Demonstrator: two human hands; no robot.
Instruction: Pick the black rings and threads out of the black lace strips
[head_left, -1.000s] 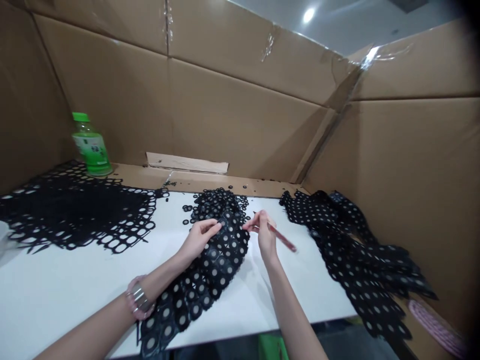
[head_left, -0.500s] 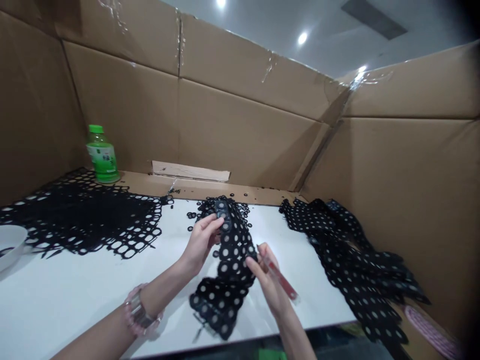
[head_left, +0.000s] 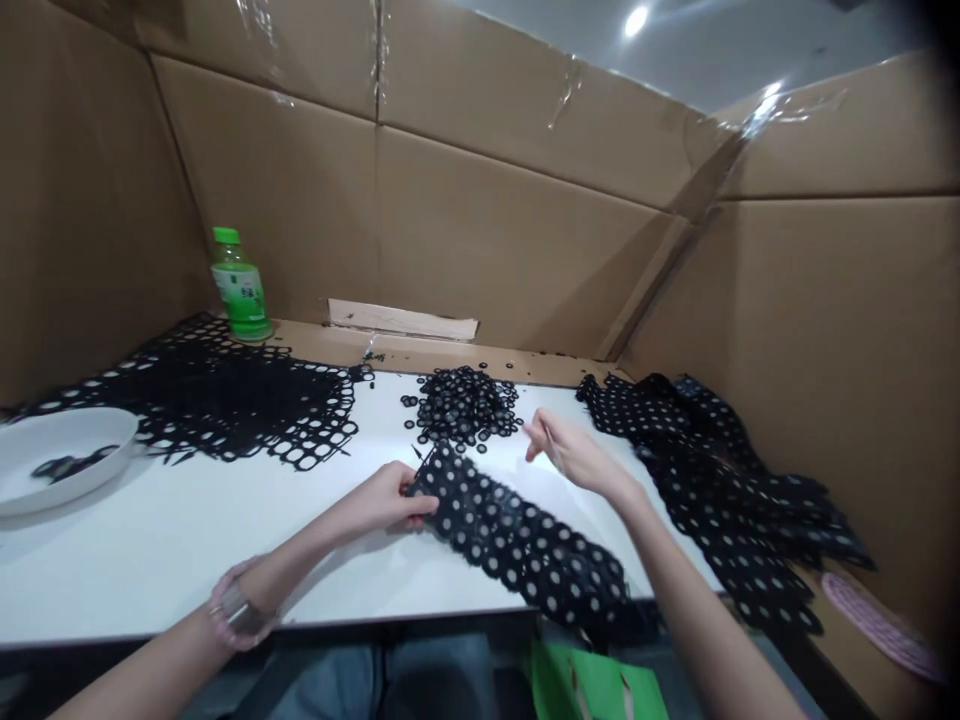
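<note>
A black rubber sheet [head_left: 517,535] dotted with rows of round holes lies slanting across the white table, its right end hanging over the front edge. My left hand [head_left: 397,498] pinches the sheet's upper left corner between thumb and fingers. Just behind that corner is a pile of small black rubber rings [head_left: 466,402]. To the right of this pile, my right hand [head_left: 566,450] is raised above the table, off the sheet, fingers curled. A slim tool [head_left: 553,447] shows in it only as a thin strip; the rest is hidden by the hand.
Black ring-mesh waste [head_left: 247,395] covers the left rear, in front of a green bottle [head_left: 241,290]. A white bowl [head_left: 112,455] with some black pieces stands at left. More perforated sheets [head_left: 720,500] are heaped at right. Cardboard walls [head_left: 510,240] enclose the table; a green bag [head_left: 600,685] is below.
The sheet has swung from upright, held in both hands, to lying slanted toward the lower right. My right hand has left it and moved up beside the ring pile. The view has shifted.
</note>
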